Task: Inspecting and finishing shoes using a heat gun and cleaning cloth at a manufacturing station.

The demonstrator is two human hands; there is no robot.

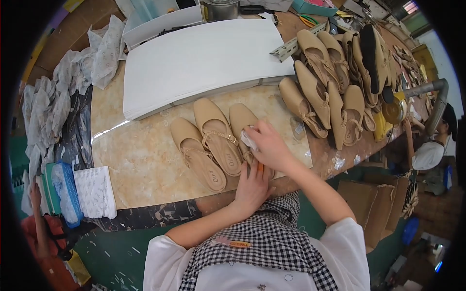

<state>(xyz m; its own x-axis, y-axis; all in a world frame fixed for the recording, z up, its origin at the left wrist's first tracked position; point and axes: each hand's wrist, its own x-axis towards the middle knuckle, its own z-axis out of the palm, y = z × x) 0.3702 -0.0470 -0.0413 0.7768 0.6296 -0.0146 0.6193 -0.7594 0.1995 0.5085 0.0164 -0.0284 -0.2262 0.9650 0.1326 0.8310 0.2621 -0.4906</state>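
My right hand (270, 146) pinches a crumpled white wad (248, 138), paper or cloth, at the opening of a beige closed-toe slingback shoe (241, 115). Across the heel end of that same shoe lie the fingers of my left hand (251, 190), gripping it near the table's front edge. Both hands hide much of its insole and strap. To the left, toes pointing away, are a second beige shoe (209, 110) with a braided strap and small buckle, and a third beige shoe (182, 128).
A stack of white sheets (199, 63) stands behind the shoes. More beige shoes (310, 80) crowd the right side. Wrinkled tissue paper (68, 72) is heaped at left, above folded printed sheets (95, 191). Cardboard boxes (364, 208) stand below right. Other people (429, 153) work at both sides.
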